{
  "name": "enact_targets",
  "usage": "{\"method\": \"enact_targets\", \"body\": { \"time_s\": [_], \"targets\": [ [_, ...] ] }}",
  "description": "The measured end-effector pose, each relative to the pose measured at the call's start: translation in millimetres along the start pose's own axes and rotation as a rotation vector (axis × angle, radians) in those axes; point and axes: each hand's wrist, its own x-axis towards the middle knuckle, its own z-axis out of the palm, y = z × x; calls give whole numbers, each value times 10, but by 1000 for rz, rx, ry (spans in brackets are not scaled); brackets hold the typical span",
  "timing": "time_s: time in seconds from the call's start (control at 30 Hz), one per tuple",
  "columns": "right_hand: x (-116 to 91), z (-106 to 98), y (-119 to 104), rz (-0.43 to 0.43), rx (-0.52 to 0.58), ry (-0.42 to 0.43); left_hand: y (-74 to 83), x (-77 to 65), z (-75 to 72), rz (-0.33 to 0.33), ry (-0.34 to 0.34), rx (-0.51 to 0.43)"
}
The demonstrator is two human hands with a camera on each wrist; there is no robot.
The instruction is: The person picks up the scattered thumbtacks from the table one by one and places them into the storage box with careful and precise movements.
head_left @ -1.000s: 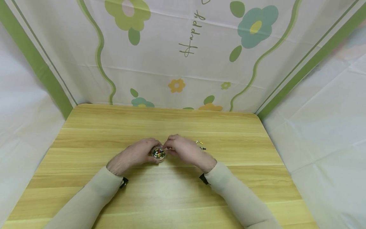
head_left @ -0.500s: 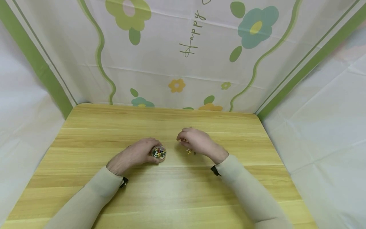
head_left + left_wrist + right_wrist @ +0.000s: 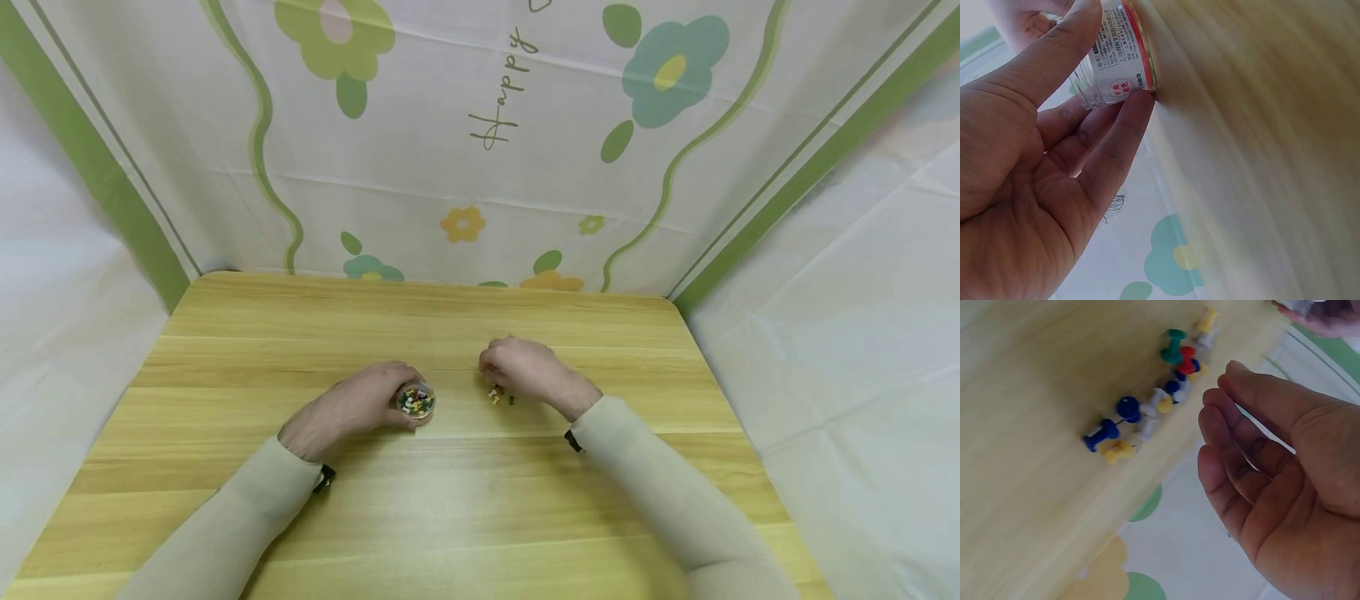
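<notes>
Right hand (image 3: 521, 367) has moved from the jar's rim a second ago out to the loose push pins (image 3: 1156, 401), right of the jar; left hand (image 3: 367, 398) stays put. Left grip: thumb and fingers round the clear labelled jar (image 3: 1119, 56), upright on the bench (image 3: 450, 517), multicoloured pins (image 3: 416, 400) inside. Right grip: narrow, fingers loosely bent, thumb near fingertips, nothing visible between them. Loose pins lie in a scattered strip just beside it: blue, white, yellow, plus green (image 3: 1174, 346) and red (image 3: 1187, 359) touching. Floral cloth (image 3: 420, 150) hangs behind bench.
</notes>
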Motion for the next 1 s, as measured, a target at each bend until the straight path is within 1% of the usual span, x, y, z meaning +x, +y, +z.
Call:
{"method": "enact_targets", "body": {
  "time_s": [0.1, 0.4, 0.57, 0.73, 0.87, 1.0],
  "targets": [
    [16, 38, 12, 15, -16, -20, -3, -3, 0, 0, -2, 0],
    [73, 141, 47, 47, -75, -32, 2, -8, 3, -2, 0, 7],
    [85, 152, 46, 41, -57, -17, 9, -2, 2, -6, 0, 5],
    [91, 151, 25, 32, -41, 19, 7, 1, -2, -6, 0, 4],
    [86, 136, -29, 27, -18, 47, -2, 8, 0, -3, 1, 0],
    [86, 128, -93, 33, 28, 59, -3, 7, 1, -11, -1, -5]
  ]
}}
